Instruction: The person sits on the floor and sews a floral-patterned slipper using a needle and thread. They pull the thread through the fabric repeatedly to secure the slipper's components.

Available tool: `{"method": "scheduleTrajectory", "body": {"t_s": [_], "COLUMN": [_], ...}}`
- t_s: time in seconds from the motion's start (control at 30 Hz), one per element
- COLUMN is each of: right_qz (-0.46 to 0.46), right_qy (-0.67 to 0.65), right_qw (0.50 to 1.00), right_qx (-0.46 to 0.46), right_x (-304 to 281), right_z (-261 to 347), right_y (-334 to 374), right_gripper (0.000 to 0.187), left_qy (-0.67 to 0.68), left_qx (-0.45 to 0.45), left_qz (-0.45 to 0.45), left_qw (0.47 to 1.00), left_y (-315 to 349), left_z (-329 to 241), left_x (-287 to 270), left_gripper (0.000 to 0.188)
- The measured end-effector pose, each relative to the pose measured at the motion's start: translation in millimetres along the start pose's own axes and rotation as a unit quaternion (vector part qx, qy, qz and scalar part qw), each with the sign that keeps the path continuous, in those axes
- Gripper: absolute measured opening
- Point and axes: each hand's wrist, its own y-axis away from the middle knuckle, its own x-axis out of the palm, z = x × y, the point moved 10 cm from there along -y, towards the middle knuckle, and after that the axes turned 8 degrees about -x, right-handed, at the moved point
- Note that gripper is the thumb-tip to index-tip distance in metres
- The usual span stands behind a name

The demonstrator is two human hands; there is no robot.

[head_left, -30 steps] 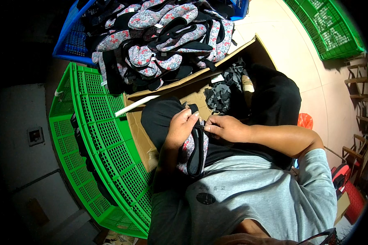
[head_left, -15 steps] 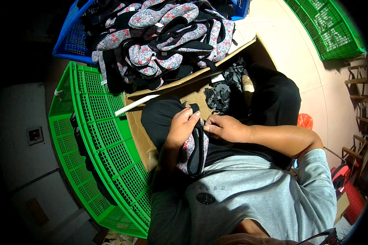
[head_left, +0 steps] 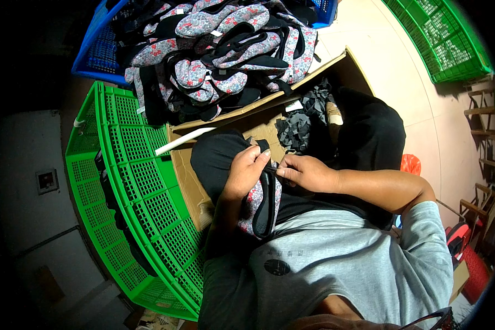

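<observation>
In my lap lies a slipper-like padded fabric piece, grey with a red floral print and a black lining. My left hand pinches its upper end, thumb on top. Close beside it on the right, my right hand is closed, thumb against bent fingers, on a dark strip or edge at the same end of the piece. Whether a small tool sits between those fingertips cannot be made out. The lower end of the piece rests against my grey shirt.
An open cardboard box with black fabric scraps stands before me. Beyond it, a blue crate overflows with similar floral pieces. Green crates stand at my left, another green crate far right. A white tube leans near the box.
Both hands keep their hold on the floral piece in nearly the same place. The whole view has shifted very slightly.
</observation>
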Motion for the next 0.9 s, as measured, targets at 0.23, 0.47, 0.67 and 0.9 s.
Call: {"method": "scheduleTrajectory", "body": {"t_s": [0.23,0.47,0.67,0.9], "right_qz": [-0.007,-0.02,-0.031,-0.031], "right_qy": [0.118,0.168,0.2,0.238], "right_qw": [0.993,0.984,0.977,0.969], "right_qx": [-0.018,-0.044,-0.061,-0.062], "right_x": [-9,-10,-11,-14], "right_z": [18,23,32,36], "right_y": [4,5,4,3], "right_gripper": [0.034,0.034,0.034,0.035], "left_qy": [-0.018,-0.019,-0.045,-0.011], "left_qx": [0.004,0.001,0.005,0.008], "left_qz": [-0.005,-0.003,-0.003,-0.008], "left_qw": [1.0,1.0,0.999,1.0], "left_y": [-1,0,0,-3], "left_z": [5,-3,-6,2], "left_x": [-1,2,1,1], "left_gripper": [0.034,0.033,0.033,0.034]}}
